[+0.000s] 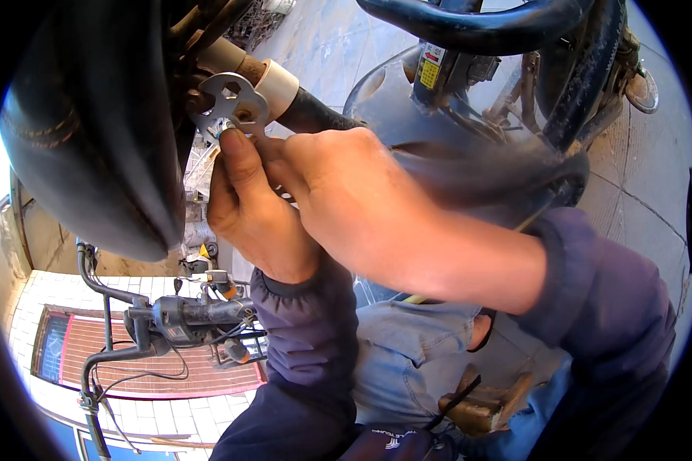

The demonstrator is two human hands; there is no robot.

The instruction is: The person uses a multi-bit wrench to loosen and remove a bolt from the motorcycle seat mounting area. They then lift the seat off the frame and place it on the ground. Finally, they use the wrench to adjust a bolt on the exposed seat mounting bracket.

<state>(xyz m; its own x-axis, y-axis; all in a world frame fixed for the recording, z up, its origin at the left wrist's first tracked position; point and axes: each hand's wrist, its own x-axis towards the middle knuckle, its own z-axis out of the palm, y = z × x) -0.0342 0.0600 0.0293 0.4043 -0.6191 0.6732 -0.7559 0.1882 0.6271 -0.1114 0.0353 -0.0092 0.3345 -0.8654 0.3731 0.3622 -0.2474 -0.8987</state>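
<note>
A flat silver multi-hole spanner (233,86) sits beside the dark-coated metal tube, under the black padded seat (92,131). My left hand (265,223) is closed in a pinch at the spanner, its thumb pressing by a small shiny fastener (221,127). My right hand (354,173) reaches across from the right and is closed at the spanner's lower part, where a bit of metal shows between the hands. Its fingertips are mostly hidden behind my left thumb. A pale collar (278,88) wraps the tube just beyond the spanner.
Black curved tubes (484,23) and a dusty dark body panel (392,92) stand at the far right. Handlebars (131,323) with cables are at the lower left, before a white tiled wall (161,419). A small wooden stool (484,403) stands near my legs on the paved floor (638,177).
</note>
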